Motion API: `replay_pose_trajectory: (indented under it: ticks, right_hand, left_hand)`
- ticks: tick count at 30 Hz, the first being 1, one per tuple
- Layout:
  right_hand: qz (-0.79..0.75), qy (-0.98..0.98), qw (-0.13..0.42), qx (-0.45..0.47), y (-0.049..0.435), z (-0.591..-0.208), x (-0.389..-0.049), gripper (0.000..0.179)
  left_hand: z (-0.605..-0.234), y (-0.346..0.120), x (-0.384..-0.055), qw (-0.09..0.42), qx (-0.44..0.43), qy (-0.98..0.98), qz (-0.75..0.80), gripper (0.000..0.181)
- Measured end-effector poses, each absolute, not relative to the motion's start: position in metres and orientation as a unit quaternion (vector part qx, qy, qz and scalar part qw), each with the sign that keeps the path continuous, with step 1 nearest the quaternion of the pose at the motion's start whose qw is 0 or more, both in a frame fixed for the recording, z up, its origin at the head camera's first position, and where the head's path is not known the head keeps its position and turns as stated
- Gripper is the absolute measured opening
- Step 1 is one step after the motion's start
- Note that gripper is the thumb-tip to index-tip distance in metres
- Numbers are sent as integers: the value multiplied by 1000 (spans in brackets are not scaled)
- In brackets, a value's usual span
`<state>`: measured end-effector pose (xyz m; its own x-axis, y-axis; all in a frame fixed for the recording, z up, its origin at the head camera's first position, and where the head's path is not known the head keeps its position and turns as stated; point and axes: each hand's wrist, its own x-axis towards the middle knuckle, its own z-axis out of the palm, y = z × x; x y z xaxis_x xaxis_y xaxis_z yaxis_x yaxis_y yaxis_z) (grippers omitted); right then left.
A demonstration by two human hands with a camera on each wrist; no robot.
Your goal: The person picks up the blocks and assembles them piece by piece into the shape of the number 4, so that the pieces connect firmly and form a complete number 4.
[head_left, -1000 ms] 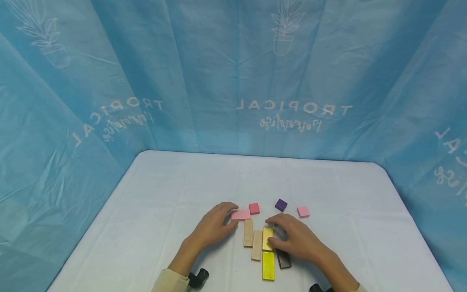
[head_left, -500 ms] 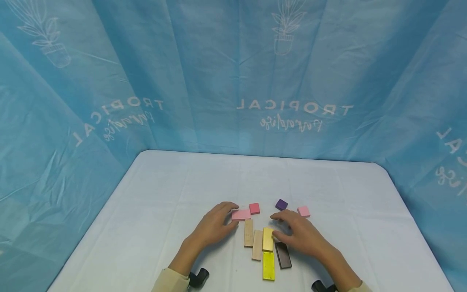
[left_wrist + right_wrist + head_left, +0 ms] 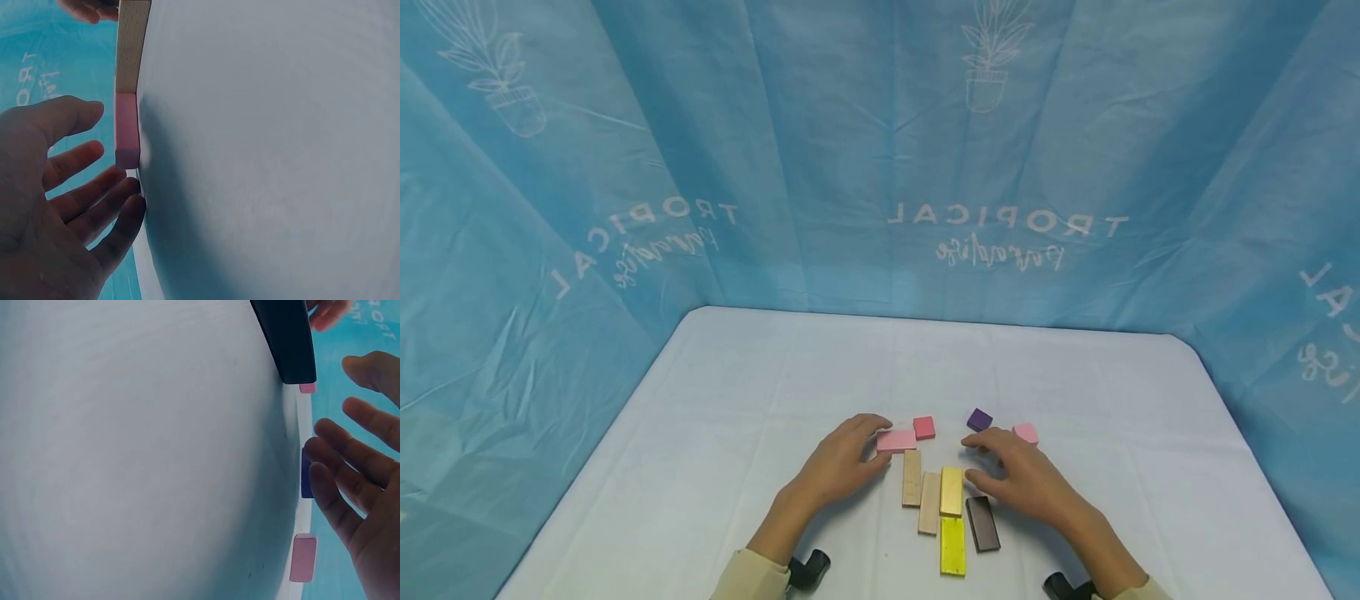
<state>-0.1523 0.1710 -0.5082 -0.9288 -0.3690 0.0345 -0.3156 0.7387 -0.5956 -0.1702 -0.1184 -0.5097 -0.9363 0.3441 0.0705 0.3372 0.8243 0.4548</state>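
My left hand (image 3: 842, 462) lies at the left end of a long pink block (image 3: 895, 442), thumb and fingers spread around that end. In the left wrist view its fingertips are close to the pink block (image 3: 127, 131). My right hand (image 3: 1018, 475) is open with nothing in it, just right of a golden-yellow block (image 3: 951, 492). A dark brown block (image 3: 982, 523) lies below it, and a bright yellow block (image 3: 952, 547) lines up under the golden one. Two plain wooden blocks (image 3: 912, 478) stand side by side, staggered, between the hands.
A red square block (image 3: 924, 427) touches the long pink block's right end. Farther right lie a dark purple block (image 3: 979, 419) and a small pink block (image 3: 1025, 433), partly behind my right hand. A white cloth covers the table (image 3: 760, 367); a blue curtain (image 3: 850, 150) surrounds it.
My right hand has moved off the golden-yellow block, to the right and slightly away from me, uncovering the dark brown block. My left hand and the blocks have stayed in place.
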Motion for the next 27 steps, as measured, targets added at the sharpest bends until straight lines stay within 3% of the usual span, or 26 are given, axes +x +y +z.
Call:
replay_pose_trajectory:
  ticks: [27]
  right_hand:
    - [-307, 930, -24, -199, 184, -502, -178, 37]
  left_hand:
    - [-511, -120, -171, -4, 192, 952, 237, 44]
